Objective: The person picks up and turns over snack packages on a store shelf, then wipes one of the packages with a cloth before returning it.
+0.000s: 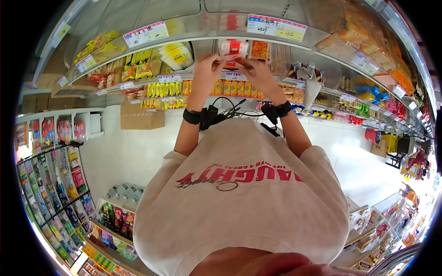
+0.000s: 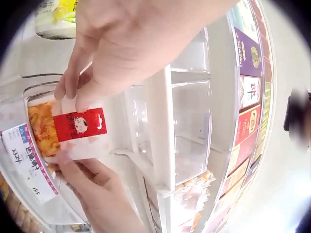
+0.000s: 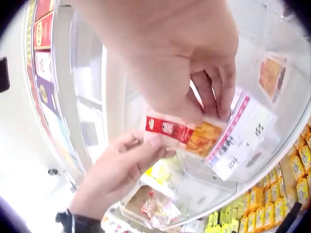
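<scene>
A small packet with a red label and orange food showing (image 2: 80,124) (image 3: 167,128) is pinched along opposite edges by both hands. My left hand (image 1: 207,71) (image 2: 121,48) (image 3: 119,167) has its thumb and fingertips on one edge. On the opposite edge are the thumb and fingers of my right hand (image 1: 260,76) (image 2: 99,191) (image 3: 180,53). The packet is over a clear shelf bin, close to a price tag (image 2: 29,162) (image 3: 240,136). From the head view, the fingers hide much of it.
A red and white pack (image 1: 234,47) and an orange pack (image 1: 260,49) lie in shelf bins beyond the hands. Yellow snack packs (image 1: 138,64) fill bins at the left. Rows of orange packs (image 1: 235,87) line a lower shelf. A cardboard box (image 1: 142,116) stands on the floor.
</scene>
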### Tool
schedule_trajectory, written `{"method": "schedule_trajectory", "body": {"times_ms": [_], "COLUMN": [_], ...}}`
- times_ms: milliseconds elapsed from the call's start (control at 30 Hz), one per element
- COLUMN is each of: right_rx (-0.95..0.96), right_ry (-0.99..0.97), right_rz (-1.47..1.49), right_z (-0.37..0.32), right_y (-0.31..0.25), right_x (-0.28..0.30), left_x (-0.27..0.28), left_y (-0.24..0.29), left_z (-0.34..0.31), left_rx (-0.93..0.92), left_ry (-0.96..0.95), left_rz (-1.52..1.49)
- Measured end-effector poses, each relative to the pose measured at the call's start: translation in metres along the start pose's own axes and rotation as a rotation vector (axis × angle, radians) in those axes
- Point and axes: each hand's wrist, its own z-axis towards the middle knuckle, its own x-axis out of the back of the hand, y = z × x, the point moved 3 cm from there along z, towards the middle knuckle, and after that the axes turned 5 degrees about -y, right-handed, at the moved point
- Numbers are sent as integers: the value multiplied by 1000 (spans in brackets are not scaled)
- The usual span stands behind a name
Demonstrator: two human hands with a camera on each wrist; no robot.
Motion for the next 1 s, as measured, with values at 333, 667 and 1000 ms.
{"method": "schedule_trajectory", "body": {"times_ms": [333,667,1000], "right_rx": [-284,-279,-140], "right_ry": [26,-317,29], "right_rz": [-105,-725,45], "right_z": [59,96,65], "right_y": [75,130,95], "right_x": [30,-7,42], "left_x": [-17,37,34], "left_y": [-20,39,66], "left_z": [6,-15,-24], "left_rx": [-114,-77,-96], "left_ry": [-35,160,-83], "left_rz": [55,79,9]}}
